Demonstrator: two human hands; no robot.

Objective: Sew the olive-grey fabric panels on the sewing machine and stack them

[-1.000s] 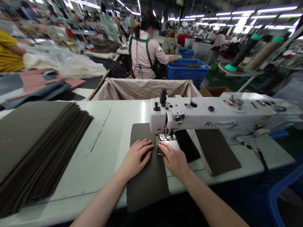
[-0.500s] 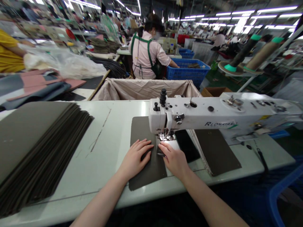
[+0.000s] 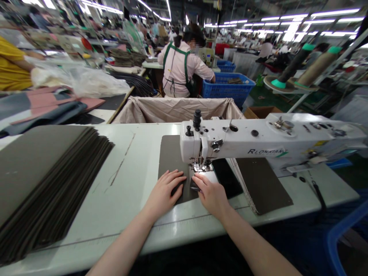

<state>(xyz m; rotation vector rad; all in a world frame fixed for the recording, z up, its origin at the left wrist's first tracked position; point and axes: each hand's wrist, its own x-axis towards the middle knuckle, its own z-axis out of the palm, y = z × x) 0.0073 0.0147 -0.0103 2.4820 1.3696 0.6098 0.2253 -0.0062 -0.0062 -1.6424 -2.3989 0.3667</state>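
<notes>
A dark grey-brown flat panel (image 3: 171, 153) lies under the needle area of a white sewing machine (image 3: 230, 136). My left hand (image 3: 166, 189) rests on the panel with its fingers stretched out and the thumb apart. Just below the presser foot (image 3: 201, 165), my right hand (image 3: 212, 191) is bent at the panel's right edge. Its fingers and thumb close around a small dark shiny piece (image 3: 194, 185), whose kind I cannot make out. The bright metal plate (image 3: 211, 176) shows beyond the right fingers.
A tall stack of similar panels (image 3: 43, 165) stands on the left of the table (image 3: 129, 191). More panels (image 3: 263, 184) lie right, beneath the machine arm. Behind the table is a cloth-lined bin (image 3: 184, 105). A co-worker (image 3: 179, 71) reaches into a blue crate (image 3: 228, 86).
The panel has slid away from me under the machine, its near edge now close to my hands. Both hands stay in place. The co-worker leans further toward the crate.
</notes>
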